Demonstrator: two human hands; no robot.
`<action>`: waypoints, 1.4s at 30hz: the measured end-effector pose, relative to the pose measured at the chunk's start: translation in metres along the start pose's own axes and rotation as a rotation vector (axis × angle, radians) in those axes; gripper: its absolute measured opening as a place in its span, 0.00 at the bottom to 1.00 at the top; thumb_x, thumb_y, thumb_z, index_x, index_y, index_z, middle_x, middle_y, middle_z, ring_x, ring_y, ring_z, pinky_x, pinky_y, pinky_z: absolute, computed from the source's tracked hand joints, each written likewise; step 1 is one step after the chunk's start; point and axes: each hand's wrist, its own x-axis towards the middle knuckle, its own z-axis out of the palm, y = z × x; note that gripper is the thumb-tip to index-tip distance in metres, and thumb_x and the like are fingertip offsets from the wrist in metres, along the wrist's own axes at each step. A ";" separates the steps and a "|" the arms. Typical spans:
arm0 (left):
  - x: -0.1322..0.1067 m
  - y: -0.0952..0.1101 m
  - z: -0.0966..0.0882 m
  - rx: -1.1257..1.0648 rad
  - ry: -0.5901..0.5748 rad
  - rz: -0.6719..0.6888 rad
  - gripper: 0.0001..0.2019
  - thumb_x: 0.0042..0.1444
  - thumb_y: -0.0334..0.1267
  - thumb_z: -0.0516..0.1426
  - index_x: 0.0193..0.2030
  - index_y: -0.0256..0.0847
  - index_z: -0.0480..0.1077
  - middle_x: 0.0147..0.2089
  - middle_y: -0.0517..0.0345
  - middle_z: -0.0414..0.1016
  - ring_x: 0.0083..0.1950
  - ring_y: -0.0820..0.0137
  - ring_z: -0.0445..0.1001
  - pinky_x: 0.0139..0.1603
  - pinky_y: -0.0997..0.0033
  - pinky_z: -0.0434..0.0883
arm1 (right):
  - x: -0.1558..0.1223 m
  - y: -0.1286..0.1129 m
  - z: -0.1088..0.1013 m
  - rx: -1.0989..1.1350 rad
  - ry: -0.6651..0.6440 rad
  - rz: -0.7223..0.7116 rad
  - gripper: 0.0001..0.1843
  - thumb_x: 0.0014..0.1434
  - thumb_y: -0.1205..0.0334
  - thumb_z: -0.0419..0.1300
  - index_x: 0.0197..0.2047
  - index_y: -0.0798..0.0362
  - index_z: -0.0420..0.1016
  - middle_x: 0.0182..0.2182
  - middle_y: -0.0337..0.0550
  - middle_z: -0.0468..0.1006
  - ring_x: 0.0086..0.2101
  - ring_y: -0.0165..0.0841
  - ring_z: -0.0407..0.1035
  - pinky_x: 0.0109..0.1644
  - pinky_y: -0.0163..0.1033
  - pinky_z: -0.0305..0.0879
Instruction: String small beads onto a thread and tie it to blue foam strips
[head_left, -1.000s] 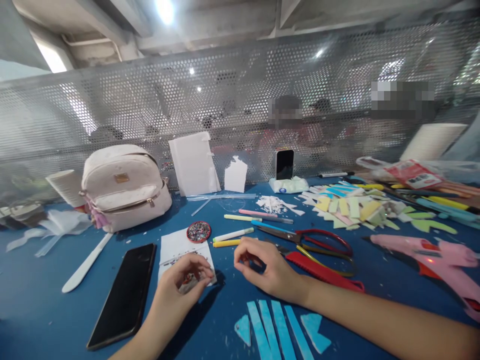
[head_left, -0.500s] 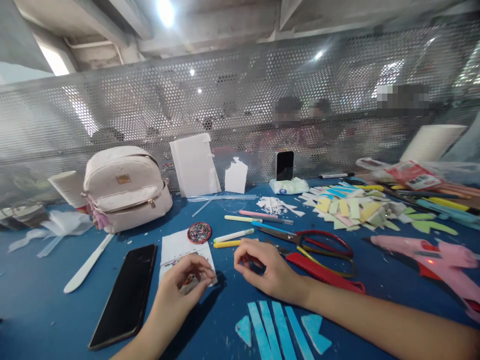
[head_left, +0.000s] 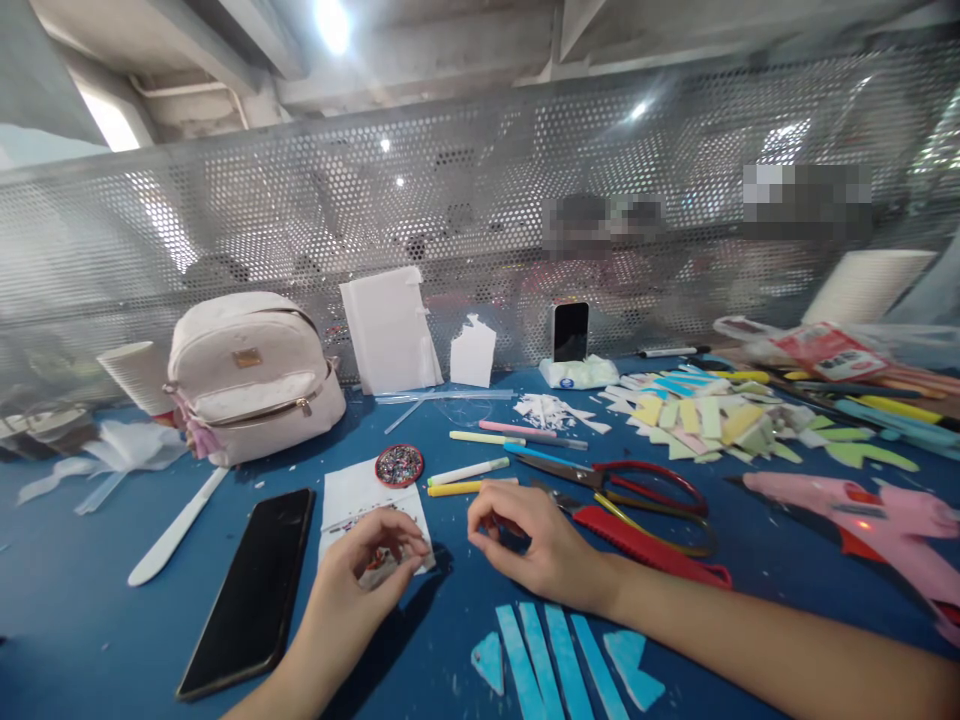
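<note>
The left hand (head_left: pixel 346 578) curls over a speckled white sheet (head_left: pixel 346 490), its fingers bowed loosely apart from the thumb around a hollow. Near them, the right hand (head_left: pixel 544 548) bends likewise, thumb and fingers apart — whether a tiny bit sits between either pair of tips, I cannot tell. Closer to the wearer than the right fingers lie blue cut pieces (head_left: pixel 564 650). Just beyond the left fingers, a round red dish (head_left: pixel 399 465) of speckled bits rests on the sheet; left of them lies a black phone (head_left: pixel 247 590). The dark blue tabletop (head_left: pixel 427 660) around both hands is flecked with pale crumbs. Far right of the fingers are pastel scraps (head_left: pixel 690 412) and a pink glue gun (head_left: pixel 847 505). Beyond everything stands a perforated metal screen (head_left: pixel 300 210) — blurred people behind it — under a grey concrete ceiling (head_left: pixel 420 50).
</note>
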 end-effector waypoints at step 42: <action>0.029 -0.001 -0.011 0.676 -0.272 0.125 0.06 0.55 0.29 0.60 0.31 0.43 0.77 0.36 0.57 0.80 0.39 0.61 0.76 0.45 0.63 0.65 | 0.000 0.001 0.002 -0.008 -0.023 0.016 0.03 0.62 0.68 0.56 0.35 0.53 0.68 0.29 0.38 0.69 0.28 0.29 0.64 0.33 0.34 0.59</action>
